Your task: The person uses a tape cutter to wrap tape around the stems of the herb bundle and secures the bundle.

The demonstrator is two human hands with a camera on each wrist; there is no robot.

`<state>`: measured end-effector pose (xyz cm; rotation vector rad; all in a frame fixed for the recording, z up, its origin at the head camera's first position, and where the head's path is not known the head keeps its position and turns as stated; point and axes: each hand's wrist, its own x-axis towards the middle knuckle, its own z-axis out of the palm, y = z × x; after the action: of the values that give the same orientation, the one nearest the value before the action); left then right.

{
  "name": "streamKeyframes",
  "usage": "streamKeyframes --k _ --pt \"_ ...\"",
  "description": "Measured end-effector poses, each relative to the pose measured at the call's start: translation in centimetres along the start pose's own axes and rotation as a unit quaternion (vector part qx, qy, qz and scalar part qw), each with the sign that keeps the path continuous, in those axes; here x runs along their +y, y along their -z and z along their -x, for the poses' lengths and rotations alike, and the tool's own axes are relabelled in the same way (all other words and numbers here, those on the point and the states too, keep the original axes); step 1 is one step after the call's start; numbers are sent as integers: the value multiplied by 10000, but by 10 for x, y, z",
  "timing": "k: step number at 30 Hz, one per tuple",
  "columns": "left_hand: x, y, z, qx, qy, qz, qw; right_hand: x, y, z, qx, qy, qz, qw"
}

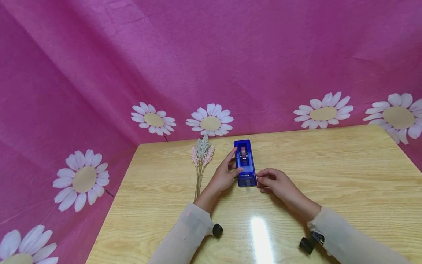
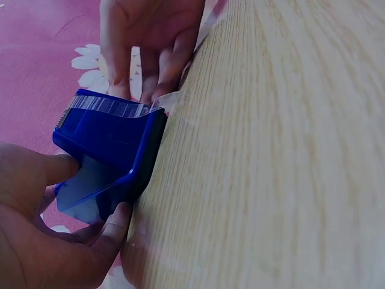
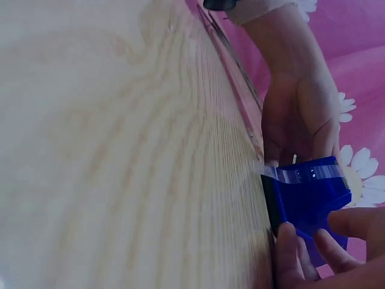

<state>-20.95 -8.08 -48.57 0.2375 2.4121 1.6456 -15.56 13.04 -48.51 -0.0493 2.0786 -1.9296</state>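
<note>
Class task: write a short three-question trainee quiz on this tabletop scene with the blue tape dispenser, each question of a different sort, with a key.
1. True or false: the left hand grips the blue tape dispenser.
2. What lies left of the dispenser on the wooden table? A) scissors B) dried flower sprig C) cup
3. Fill in: the right hand pinches the clear ____ at the dispenser's near end.

Key: 1 true; 2 B; 3 tape.
</note>
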Motion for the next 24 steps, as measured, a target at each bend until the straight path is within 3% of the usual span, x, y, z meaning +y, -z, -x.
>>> streamKeyframes --k 4,12,19,24 --pt "-1 0 0 -35 -21 42 10000 1 -1 -11 189 290 240 9991" --pt "-3 1 -1 -72 -90 -17 9999 6 -3 -33 182 779 226 9965" --pt "-1 1 1 -109 -6 101 9999 11 -2 -43 -81 1254 212 9918" --pt "-1 2 1 -133 31 20 9999 11 0 -43 -176 1344 550 9892"
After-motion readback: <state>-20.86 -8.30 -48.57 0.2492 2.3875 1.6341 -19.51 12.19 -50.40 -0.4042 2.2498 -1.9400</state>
